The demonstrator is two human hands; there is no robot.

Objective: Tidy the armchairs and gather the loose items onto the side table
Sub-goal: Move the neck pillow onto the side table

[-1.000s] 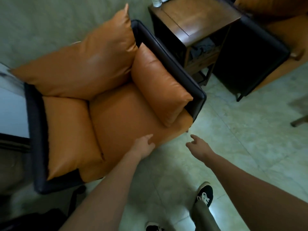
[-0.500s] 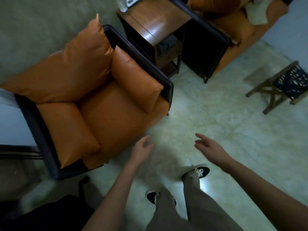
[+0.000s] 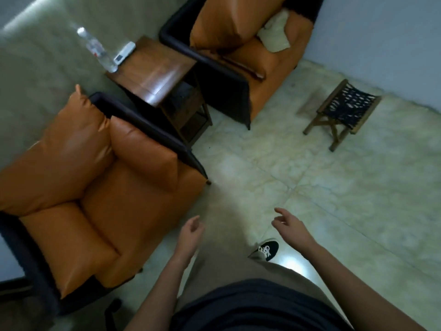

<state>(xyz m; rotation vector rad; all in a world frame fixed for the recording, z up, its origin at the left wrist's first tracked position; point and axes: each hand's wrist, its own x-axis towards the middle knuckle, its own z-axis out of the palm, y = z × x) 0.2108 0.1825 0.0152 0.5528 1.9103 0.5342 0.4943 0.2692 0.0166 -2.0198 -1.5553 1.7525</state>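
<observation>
Both hands empty; left hand (image 3: pixel 192 231) hangs over the floor just beside the front corner of the near orange leather armchair with black frame (image 3: pixel 119 199), fingers loosely curled and a little apart, holding nothing; right hand (image 3: pixel 290 226) is out over the pale tiled floor (image 3: pixel 334 199), fingers relaxed and slightly spread, thumb apart, nothing pinched. The loose item left looks to be the crumpled cream cloth or small cushion (image 3: pixel 274 35) lying on the seat of the far orange leather armchair (image 3: pixel 257 65), against its backrest corner; too blurred to tell which it is. Judged soft, light and limp, not fragile, not slippery; best taken by bunching the middle in one hand, or by an edge if it needs folding. The dark wooden side table (image 3: pixel 157 68) stands between the two armchairs; a clear plastic water bottle (image 3: pixel 97 50) and a white remote control (image 3: pixel 124 52) already sit at its back corner. A wooden folding stool with black woven seat (image 3: pixel 343 108) stands well apart on the floor. Versus a second ago: the left hand was on the near seat's front edge, now off it; the view has swung right, bringing the far armchair, cloth and stool in.
</observation>
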